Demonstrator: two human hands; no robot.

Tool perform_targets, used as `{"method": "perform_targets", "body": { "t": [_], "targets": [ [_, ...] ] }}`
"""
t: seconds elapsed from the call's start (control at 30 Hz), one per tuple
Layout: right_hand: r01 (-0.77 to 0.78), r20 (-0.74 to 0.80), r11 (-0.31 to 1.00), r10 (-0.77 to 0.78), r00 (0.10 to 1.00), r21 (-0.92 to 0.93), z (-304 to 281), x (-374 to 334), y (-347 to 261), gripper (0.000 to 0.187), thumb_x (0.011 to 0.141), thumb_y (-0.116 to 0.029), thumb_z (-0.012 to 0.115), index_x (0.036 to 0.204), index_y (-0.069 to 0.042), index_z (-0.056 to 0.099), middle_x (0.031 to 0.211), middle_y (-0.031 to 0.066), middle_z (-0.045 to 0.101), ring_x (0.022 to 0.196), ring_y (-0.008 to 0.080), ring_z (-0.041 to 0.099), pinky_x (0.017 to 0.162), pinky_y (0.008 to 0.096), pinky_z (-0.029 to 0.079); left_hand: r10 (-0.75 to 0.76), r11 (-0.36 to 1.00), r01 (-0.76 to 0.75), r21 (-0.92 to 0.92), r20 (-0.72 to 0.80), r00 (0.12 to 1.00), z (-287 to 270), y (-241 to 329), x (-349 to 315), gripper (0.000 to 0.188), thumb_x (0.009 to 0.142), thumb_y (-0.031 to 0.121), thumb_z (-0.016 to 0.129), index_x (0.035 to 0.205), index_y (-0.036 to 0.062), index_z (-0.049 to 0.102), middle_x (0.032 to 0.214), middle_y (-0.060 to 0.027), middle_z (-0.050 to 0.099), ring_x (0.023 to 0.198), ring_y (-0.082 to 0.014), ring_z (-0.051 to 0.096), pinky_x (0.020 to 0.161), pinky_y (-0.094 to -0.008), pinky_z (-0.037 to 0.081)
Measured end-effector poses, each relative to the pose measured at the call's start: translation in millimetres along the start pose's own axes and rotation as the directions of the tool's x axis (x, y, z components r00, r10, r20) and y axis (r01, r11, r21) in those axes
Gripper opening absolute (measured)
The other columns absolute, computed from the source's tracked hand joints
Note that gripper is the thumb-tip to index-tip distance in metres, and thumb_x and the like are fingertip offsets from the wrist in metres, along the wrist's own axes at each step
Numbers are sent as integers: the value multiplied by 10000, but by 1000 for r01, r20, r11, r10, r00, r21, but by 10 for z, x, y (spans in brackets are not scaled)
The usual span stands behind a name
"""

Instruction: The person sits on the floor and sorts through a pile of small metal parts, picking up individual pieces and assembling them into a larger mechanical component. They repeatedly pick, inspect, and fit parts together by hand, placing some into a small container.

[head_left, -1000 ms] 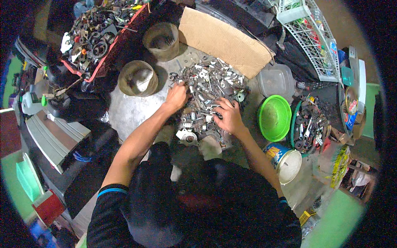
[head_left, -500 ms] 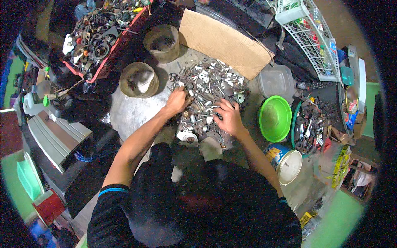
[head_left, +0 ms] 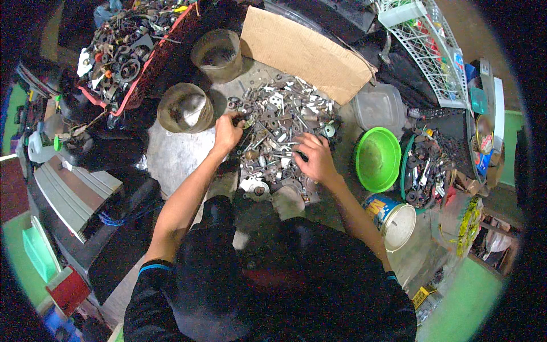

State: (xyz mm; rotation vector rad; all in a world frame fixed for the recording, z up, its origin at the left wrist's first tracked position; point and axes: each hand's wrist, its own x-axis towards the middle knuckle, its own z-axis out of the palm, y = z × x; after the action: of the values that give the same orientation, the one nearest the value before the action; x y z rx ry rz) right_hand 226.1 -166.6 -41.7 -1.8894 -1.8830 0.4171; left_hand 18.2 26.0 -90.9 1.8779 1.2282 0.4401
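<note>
Big pale letters are printed on the blue side of the can (head_left: 380,207), which stands just below the green basin (head_left: 377,161); only a part of them shows. To the right of the basin, and well apart from it, the round tin (head_left: 485,137) bears a coloured print, too small for reading. On other things, I cannot read any text.

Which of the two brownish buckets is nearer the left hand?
The brownish bucket lower in the picture, just up and left of the left hand; the other bucket stands farther away, beside the cardboard.
</note>
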Motion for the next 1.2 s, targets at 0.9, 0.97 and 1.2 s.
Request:
{"method": "perform_targets", "body": {
  "t": [0.9, 0.97, 1.2],
  "targets": [
    [-46, 46, 999, 46, 998, -1, 62, -46, 28, 204, 766, -195, 667, 949, -106, 673, 1189, 30, 613, 1240, 243, 479, 1012, 554, 273, -8, 992, -15, 123, 190, 982, 233, 196, -76, 469, 705, 183, 798, 1093, -14, 625, 1032, -211, 657, 1008, -349, 620, 881, -406, 472],
    [-41, 55, 999, 43, 998, -28, 74, -29, -5, 198, 768, -199, 667, 947, -113, 668, 1183, 22, 614, 1241, 241, 478, 1000, 549, 278, 32, 997, -49, 60, 262, 965, 288, 52, -98, 376, 712, 140, 778, 1027, -7, 635, 987, -177, 680, 971, -299, 644, 861, -381, 484],
    [-28, 40, 999, 28, 999, -15, 76, -3, 32, 199, 782, -216, 653, 948, -107, 667, 1167, 30, 624, 1225, 241, 495, 993, 557, 284, -24, 986, 59, -155, 218, 976, 437, -44, -82, 213, 740, 43, 711, 945, 8, 664, 966, -155, 680, 969, -243, 635, 865, -348, 474]
  ]
}}
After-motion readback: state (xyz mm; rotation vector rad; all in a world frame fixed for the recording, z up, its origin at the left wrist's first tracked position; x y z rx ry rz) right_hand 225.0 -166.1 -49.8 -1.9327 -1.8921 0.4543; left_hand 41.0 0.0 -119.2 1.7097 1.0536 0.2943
